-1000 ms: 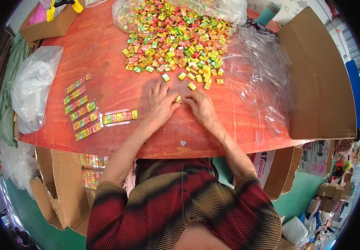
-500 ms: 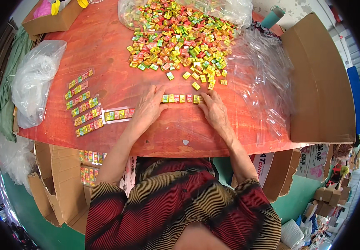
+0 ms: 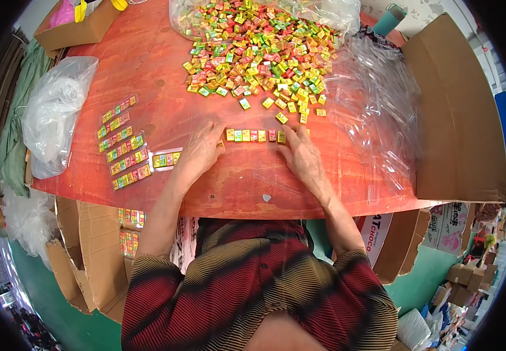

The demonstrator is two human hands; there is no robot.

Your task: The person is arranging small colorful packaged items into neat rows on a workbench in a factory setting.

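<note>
The left hand lies flat on the round red wooden table, fingers spread and loose, its fingertips touching the left end of a short straight row of small square wrapped candies in yellow, green and red. The right hand rests palm down at the row's right end, fingers stretched out and pressing against the last piece; neither hand is clenched around anything, they bracket the row between them. The row sits near the table's near edge, in the middle.

Just beyond it, a large loose heap of the same coloured candies spreads across the far middle of the table, spilling from a clear plastic bag. To the left of the left hand lie several filled clear sleeves of candies, side by side. Farther left sits a crumpled clear plastic bag. To the right, a pile of empty clear sleeves lies against a brown cardboard box flap.
</note>
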